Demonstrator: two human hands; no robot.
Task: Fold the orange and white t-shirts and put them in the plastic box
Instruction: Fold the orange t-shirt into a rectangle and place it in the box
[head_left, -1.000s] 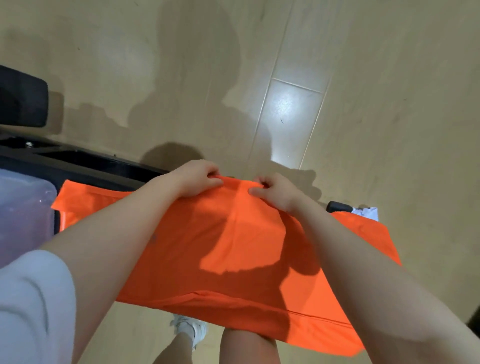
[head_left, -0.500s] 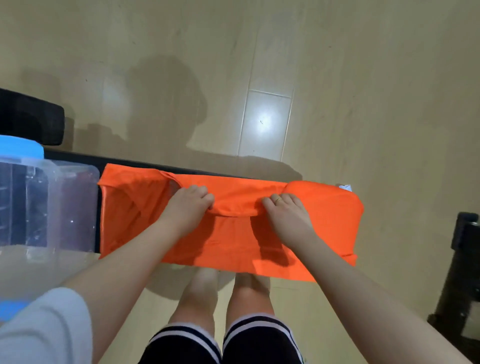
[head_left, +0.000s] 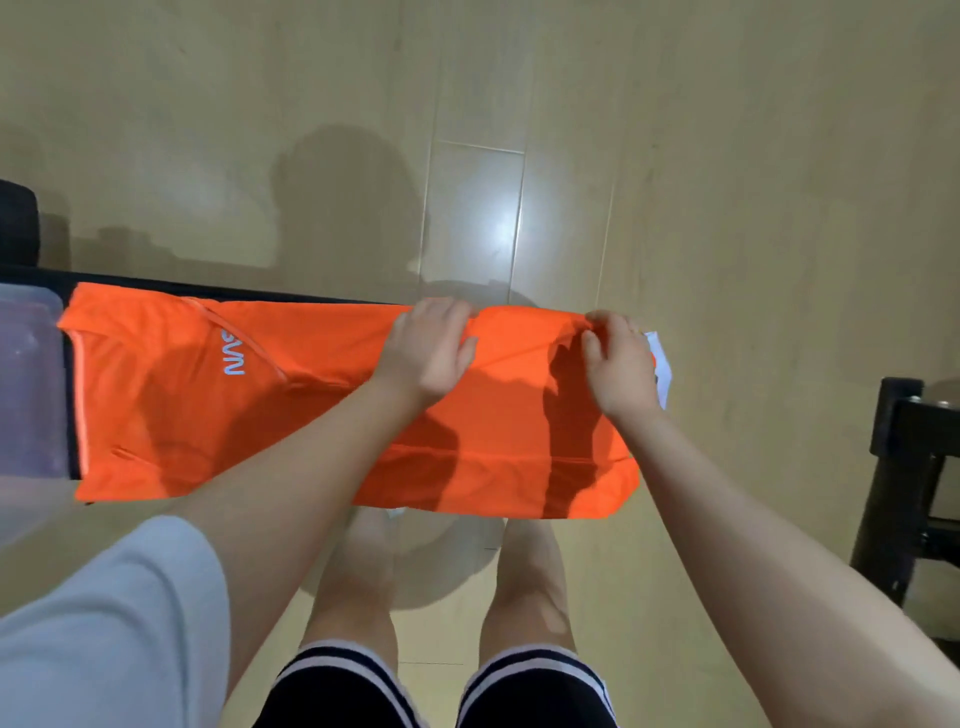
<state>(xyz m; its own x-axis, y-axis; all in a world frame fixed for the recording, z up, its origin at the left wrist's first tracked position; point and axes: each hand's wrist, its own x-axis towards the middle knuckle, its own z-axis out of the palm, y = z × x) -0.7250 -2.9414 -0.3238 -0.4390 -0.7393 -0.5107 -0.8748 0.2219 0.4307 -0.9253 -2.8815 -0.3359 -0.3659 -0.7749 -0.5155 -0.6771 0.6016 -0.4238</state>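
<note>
Orange t-shirt is lying in a long band across the dark tabletop; you are mid-fold. Your left hand and right hand are each pinching its far edge. Next, the right end probably wants folding leftward. White t-shirt is peeking out beneath; plastic box is waiting left.

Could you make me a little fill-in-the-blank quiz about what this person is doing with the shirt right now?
1. Both hands grip a t-shirt coloured ____.
2. The right hand pinches the fabric at the shirt's far ____ corner.
3. The white lettering lies to the ____ of the left hand.
4. The clear plastic box stands at the picture's ____ edge.

Missing words: orange; right; left; left
</note>
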